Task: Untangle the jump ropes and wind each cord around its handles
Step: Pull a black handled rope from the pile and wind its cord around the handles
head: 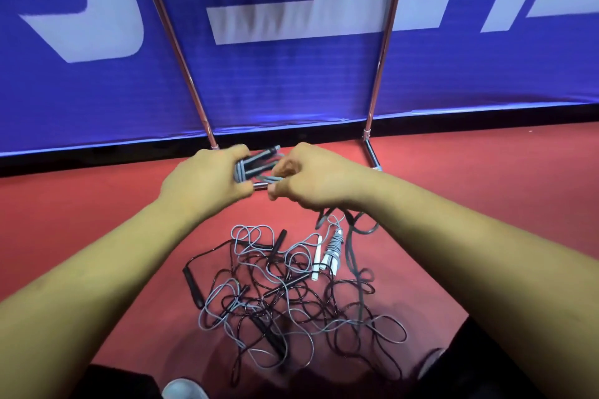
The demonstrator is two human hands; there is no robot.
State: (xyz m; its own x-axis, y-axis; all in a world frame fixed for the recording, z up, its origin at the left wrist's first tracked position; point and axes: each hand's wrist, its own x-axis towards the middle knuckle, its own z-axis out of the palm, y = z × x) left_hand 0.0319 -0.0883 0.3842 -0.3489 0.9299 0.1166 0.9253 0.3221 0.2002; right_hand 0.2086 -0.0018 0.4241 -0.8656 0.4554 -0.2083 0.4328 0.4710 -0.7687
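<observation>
My left hand (207, 178) grips a pair of dark handles (259, 159) with grey cord wound around them, held above the floor. My right hand (304, 178) pinches the grey cord (351, 236) beside the handles; the loose cord trails down from under that hand to the floor. Below lies a tangled pile of black and grey ropes (291, 301). In it I see a black handle (193, 285) at the left and white handles (319, 256) with a wound grey bundle (334, 248) at the right.
A blue banner (291, 74) on metal poles (379, 74) stands close behind the hands. The floor (97, 204) is red. My dark trouser legs and a pale shoe (184, 390) border the pile at the bottom.
</observation>
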